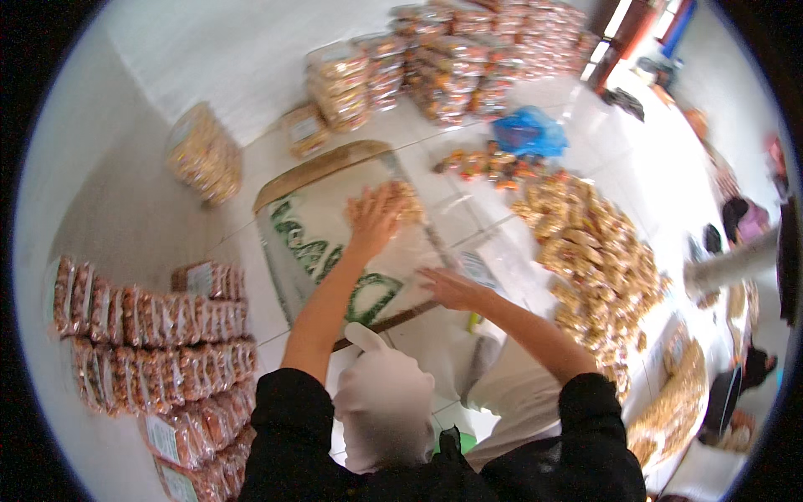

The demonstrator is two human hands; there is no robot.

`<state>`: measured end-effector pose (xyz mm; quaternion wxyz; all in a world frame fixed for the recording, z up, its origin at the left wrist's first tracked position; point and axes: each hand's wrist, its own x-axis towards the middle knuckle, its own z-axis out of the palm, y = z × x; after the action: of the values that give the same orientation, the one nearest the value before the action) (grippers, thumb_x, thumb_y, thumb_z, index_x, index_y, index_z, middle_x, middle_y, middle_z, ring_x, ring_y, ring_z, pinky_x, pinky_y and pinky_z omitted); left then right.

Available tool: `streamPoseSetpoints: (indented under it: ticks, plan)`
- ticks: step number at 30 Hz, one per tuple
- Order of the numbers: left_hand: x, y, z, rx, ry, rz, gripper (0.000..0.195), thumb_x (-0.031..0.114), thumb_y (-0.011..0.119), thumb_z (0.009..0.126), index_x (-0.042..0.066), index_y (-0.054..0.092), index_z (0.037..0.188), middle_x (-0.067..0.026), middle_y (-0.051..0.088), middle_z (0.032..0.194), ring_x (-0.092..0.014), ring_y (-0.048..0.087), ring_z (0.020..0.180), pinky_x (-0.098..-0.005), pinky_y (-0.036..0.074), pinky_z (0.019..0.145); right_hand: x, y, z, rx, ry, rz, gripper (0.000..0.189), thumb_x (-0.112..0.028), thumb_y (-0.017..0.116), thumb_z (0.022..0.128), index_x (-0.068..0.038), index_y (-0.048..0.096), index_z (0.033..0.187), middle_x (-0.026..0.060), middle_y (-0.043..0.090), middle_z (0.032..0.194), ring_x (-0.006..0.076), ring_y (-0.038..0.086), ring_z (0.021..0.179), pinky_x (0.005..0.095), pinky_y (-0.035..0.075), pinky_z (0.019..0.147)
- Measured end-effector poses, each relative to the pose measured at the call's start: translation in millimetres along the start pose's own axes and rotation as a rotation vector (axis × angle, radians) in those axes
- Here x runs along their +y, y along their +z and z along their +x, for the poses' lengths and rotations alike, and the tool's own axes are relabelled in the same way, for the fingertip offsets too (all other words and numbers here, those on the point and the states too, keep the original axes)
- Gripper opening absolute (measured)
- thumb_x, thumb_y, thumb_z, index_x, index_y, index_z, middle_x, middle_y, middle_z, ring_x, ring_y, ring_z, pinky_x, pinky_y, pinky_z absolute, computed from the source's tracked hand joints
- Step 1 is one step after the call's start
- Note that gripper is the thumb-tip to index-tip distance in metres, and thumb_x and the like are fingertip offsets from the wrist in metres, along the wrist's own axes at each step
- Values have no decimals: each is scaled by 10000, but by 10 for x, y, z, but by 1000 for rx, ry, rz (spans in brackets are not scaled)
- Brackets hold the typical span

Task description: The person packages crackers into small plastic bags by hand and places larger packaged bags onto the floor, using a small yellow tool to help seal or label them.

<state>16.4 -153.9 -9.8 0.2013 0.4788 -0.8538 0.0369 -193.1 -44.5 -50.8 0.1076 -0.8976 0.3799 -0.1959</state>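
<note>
Before me stands a low board or table (pixel 313 207) with a pale top, green lettering and a brown edge. My left hand (pixel 375 216) lies spread from above on a clear packet of golden-brown snack pieces (pixel 411 204) near its far right part. The hand hides much of this packet. My right hand (pixel 455 288) is at the board's right edge, fingers stretched toward the top, with no object visible in it. Close to that hand, clear plastic bags or sheets (pixel 480 267) with printing lie on the floor.
A large heap of golden packets (pixel 590 251) spreads to the right, below a blue plastic bag (pixel 530 130). Stacked bags of reddish-brown packets (pixel 163 314) stand at left. More stacked bags (pixel 445 69) line the far wall. Other people are at the right rim.
</note>
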Motion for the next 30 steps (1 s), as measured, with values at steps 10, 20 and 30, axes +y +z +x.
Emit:
streamPoseSetpoints:
  ticks: [10,20,30]
  plan:
    - [2438,-554,771,-134,632,-183,536,271,613,759,225,399,1249,-129,256,1372,-368,121,1296,-604,117,992,-77,-2716,-2744,499,914,24,187,-127,531,813,-94,613,978,116,634,919,247,615,826,362,483,707]
    - [4258,676,432,-474,669,-774,304,187,573,794,77,522,1072,-136,524,1098,-316,465,1046,-382,369,900,298,-1160,-4356,841,1447,268,191,-148,552,800,-55,618,953,156,631,861,261,608,801,333,470,712]
    - [4905,2372,-130,-506,514,-726,371,38,474,789,14,418,1156,-189,484,1095,-355,435,1025,-407,366,891,756,-230,-3722,955,1910,212,532,-284,586,790,52,381,1147,294,567,894,428,549,858,438,429,771]
